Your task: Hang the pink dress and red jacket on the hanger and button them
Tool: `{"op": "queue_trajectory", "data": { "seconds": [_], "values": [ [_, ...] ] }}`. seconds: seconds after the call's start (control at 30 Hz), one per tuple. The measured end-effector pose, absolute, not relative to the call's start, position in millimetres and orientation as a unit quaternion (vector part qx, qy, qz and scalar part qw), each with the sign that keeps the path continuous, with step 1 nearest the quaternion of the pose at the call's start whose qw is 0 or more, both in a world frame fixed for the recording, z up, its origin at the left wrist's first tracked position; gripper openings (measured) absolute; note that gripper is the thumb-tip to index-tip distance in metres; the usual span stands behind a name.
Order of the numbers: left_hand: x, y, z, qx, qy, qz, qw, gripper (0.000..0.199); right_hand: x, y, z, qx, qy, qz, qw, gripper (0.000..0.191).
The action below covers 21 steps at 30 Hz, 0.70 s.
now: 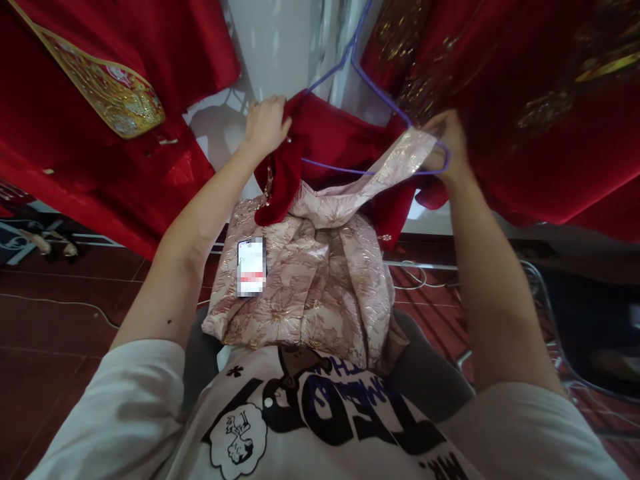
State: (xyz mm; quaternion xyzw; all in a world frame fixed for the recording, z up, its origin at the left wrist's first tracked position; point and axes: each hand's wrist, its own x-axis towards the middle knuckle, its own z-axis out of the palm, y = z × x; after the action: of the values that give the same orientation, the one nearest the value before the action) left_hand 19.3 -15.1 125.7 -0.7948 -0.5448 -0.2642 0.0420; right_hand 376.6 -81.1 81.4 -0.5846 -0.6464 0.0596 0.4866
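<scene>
A purple wire hanger (383,100) hangs ahead, partly inside a red velvet garment (335,133). My left hand (269,125) is closed on the red garment at the hanger's left shoulder. My right hand (449,143) is at the hanger's right end, fingers curled round the raised end of a pink brocade strip. Pink brocade fabric with gold flowers (300,287) lies in a folded pile across my lap, and the strip rises from it over the hanger's lower bar. On the pile's left side rests a phone (251,267) with its screen lit.
Red garments with gold embroidery (120,100) hang at the left, and more red garments (540,133) hang at the right. A dark chair with a metal frame (585,313) stands at the right. White cables (417,277) run over the red tiled floor. Shoes (55,245) are at the far left.
</scene>
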Motion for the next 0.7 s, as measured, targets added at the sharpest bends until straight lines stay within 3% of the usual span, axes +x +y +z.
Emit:
{"op": "queue_trajectory", "data": {
  "seconds": [0.17, 0.27, 0.37, 0.53, 0.7],
  "values": [
    [20.8, -16.4, 126.6, -0.788, -0.554, -0.268, 0.035, 0.013, 395.4, -110.6, 95.6, -0.698, -0.557, -0.059, 0.447, 0.036],
    [21.6, -20.1, 126.0, -0.782, -0.565, -0.26, 0.043, 0.017, 402.8, -125.8, 108.9, -0.734, -0.509, -0.085, 0.442, 0.028],
    [21.9, -22.5, 122.1, -0.779, -0.569, -0.26, 0.052, 0.025, 409.9, -140.0, 122.3, -0.742, -0.478, -0.015, 0.469, 0.011],
    [21.9, -22.4, 115.4, -0.775, -0.568, -0.275, 0.019, 0.03, 402.6, -148.7, 128.8, -0.678, -0.438, 0.199, 0.555, 0.031],
    [23.2, -28.8, 115.5, -0.775, -0.581, -0.24, 0.06, 0.04, 371.7, -143.9, 114.0, -0.601, -0.489, 0.292, 0.56, 0.017]
  ]
}}
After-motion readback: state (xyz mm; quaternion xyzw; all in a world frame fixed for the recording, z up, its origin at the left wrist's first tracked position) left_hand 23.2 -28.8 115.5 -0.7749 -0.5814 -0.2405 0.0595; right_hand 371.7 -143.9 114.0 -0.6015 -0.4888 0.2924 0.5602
